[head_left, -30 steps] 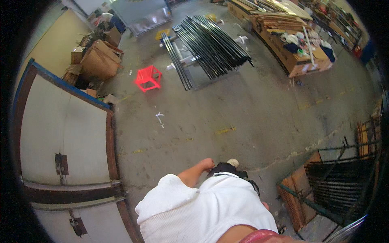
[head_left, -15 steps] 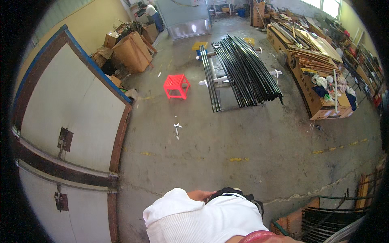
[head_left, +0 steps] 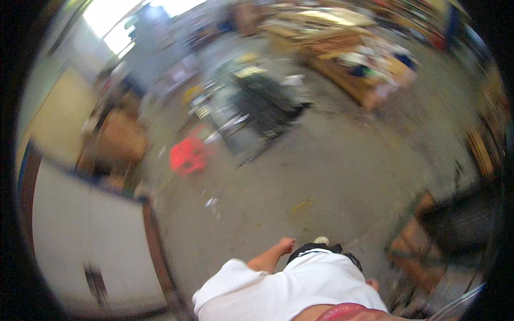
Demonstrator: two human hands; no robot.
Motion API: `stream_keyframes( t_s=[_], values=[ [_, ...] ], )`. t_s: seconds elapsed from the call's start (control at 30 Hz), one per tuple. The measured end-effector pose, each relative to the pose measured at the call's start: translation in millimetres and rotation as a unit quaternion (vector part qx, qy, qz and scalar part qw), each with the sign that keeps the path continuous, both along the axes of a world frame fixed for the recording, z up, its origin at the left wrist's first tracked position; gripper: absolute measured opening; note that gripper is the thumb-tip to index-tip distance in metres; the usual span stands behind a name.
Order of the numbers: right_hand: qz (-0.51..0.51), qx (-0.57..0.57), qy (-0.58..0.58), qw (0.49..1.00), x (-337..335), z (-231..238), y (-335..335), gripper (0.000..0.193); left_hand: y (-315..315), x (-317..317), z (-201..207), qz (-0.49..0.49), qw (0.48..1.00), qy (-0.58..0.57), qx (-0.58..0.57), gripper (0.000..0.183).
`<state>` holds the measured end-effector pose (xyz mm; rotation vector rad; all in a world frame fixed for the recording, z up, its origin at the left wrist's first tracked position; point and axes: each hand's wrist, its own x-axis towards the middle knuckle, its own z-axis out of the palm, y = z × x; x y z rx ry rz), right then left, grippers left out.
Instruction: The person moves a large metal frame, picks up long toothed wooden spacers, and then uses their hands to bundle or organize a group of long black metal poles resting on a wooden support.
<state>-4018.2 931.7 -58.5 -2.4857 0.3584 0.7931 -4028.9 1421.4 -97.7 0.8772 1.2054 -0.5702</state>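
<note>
My left hand [head_left: 287,245] hangs out in front of my white shirt [head_left: 316,283], beside my dark trousers. Its fingers look curled in, and nothing shows in them. Only a small part of my right hand [head_left: 373,284] shows past the shirt on the right; its fingers are hidden. Neither hand touches anything I can see. Ahead, a red plastic stool [head_left: 187,156] stands on the concrete floor. To its right, a bundle of long black rods [head_left: 267,101] lies across a low support, badly blurred.
A large grey door panel [head_left: 91,224] with a brown frame stands on the left. Brown cartons [head_left: 120,136] are beyond it. A long carton heaped with cloths and strips [head_left: 342,64] lies far right. Near right stands a rack with dark rods [head_left: 460,219].
My view has swung, blurring the room and tilting it. The stool and rods have shifted left in the picture. My left hand has moved away from my waist, and part of my right hand has appeared.
</note>
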Motion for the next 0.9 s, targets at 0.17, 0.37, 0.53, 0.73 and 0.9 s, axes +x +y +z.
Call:
stream_keyframes(
  t_s=[0.17,0.37,0.53,0.73,0.9],
  values=[
    [-0.073,-0.028,-0.009,0.997,-16.3,44.5,23.4,0.026,11.5,65.2,5.2,-0.123,0.979,-0.156,0.048,0.010],
    [-0.210,-0.025,0.029,0.977,-98.9,20.4,18.4,0.022,-26.2,117.8,18.6,-0.365,0.916,-0.138,0.091,0.012],
    [-0.192,0.004,0.118,0.974,-173.7,-10.2,36.4,0.018,10.8,110.0,-92.3,-0.557,0.788,-0.242,0.101,0.020],
    [-0.412,0.050,0.090,0.905,-229.4,-1.3,74.2,0.020,-33.1,158.0,-71.8,-0.816,0.338,-0.398,0.247,0.020],
    [-0.559,0.120,0.123,0.811,-227.4,36.7,93.9,0.029,-115.5,180.8,26.6,-0.755,0.552,-0.338,0.106,0.017]
  ],
)
